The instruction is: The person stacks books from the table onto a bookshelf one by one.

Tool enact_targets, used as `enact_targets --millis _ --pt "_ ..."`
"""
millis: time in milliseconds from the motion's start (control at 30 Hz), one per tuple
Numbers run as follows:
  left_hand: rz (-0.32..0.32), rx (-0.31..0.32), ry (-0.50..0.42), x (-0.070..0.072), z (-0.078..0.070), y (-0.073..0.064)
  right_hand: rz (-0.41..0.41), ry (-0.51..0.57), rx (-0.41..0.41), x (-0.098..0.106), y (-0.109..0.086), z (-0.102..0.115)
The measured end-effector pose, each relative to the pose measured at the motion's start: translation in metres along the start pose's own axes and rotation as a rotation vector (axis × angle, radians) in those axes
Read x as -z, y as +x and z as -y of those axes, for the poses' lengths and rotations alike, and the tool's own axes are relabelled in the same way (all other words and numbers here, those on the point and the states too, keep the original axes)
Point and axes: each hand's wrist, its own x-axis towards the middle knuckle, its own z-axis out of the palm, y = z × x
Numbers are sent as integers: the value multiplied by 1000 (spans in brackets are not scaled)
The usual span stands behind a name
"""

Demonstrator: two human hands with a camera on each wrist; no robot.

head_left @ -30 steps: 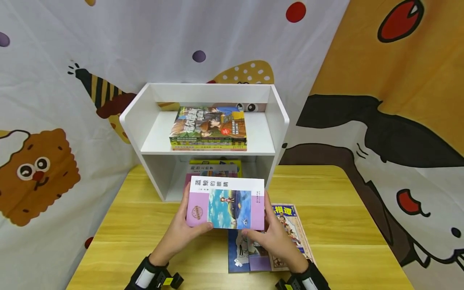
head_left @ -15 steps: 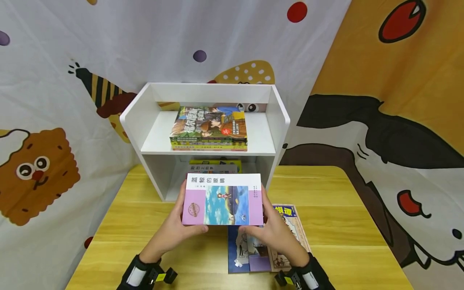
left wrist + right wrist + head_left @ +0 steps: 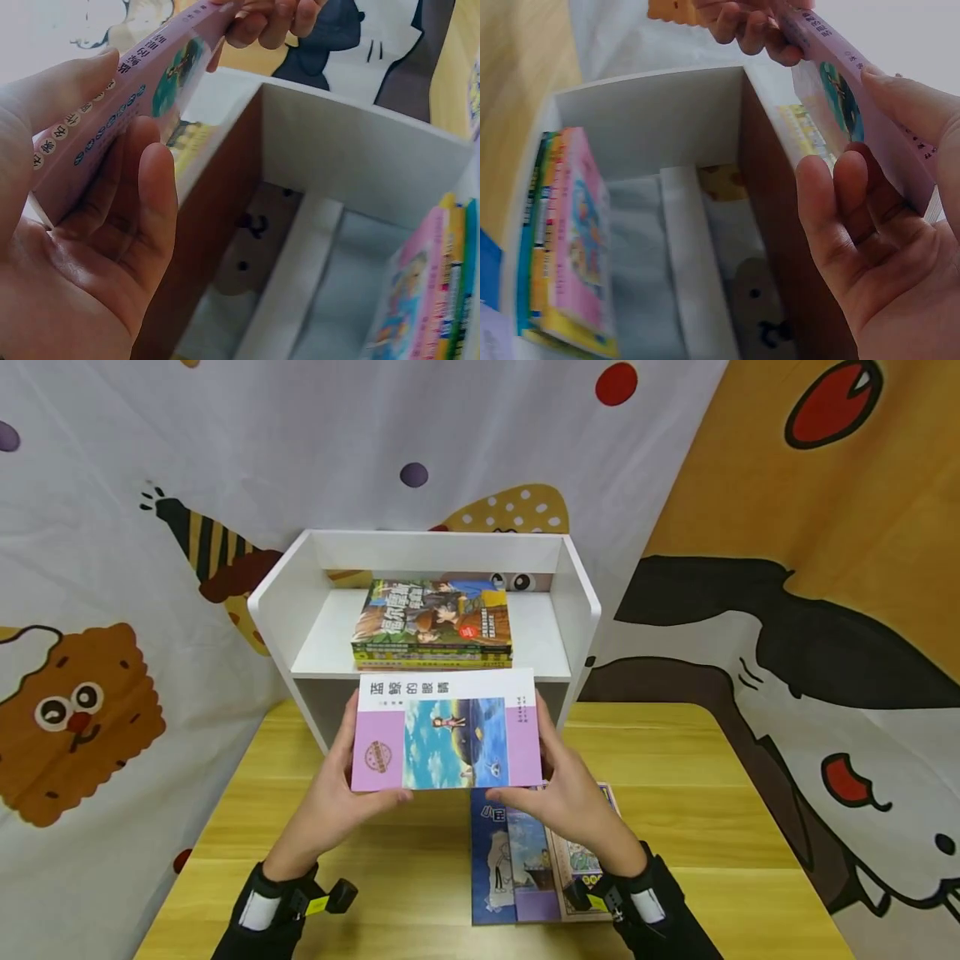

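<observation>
A paperback book [image 3: 450, 739] with a pink and white cover and a whale picture is held level between both hands. My left hand [image 3: 333, 789] grips its left end, thumb along the near edge and fingers underneath. The opposite end is gripped the same way by my right hand [image 3: 566, 785]. In the wrist views the pink spine [image 3: 94, 124] shows between thumb and fingers. The book overlaps the front edge of the upper shelf of a white bookshelf [image 3: 435, 550]. On that shelf lies a stack of books [image 3: 435, 618], a brown and green cover on top.
In the lower compartment a pile of books [image 3: 566, 232] with pink, yellow and teal spines shows in the wrist views. On the wooden table [image 3: 720, 827] a dark blue book [image 3: 489, 881], a purple one [image 3: 536, 903] and a tan one overlap beneath my right arm.
Both hands have raised the pink book, carrying it forward and slightly left. It now covers the lower compartment's opening in the head view and reaches the upper shelf's edge.
</observation>
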Motion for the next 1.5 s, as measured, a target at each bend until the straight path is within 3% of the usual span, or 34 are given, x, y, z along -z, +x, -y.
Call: enact_targets --millis 100,333,567,733,900,1067,1300,1400,1500 --pt "-23 -23 26 5 -10 6 10 1 26 3 10 11" --pt "-66 -12 56 13 -24 16 71 67 90 6 31 25" --pt "-58 22 37 21 -30 32 72 99 65 11 46 34" --pt "-91 67 63 23 -32 37 73 110 41 13 55 37" --pt "-157 52 105 21 -34 40 66 93 22 15 61 37" --pt "-257 -1 246 21 -27 41 19 10 22 16 65 37" --pt "-489 -123 613 29 -4 49 -142 -269 49 15 71 20" --pt "-525 -167 702 31 0 54 -218 -381 71 14 75 6" --pt "-527 -183 718 31 2 58 -277 -468 107 14 78 -2"
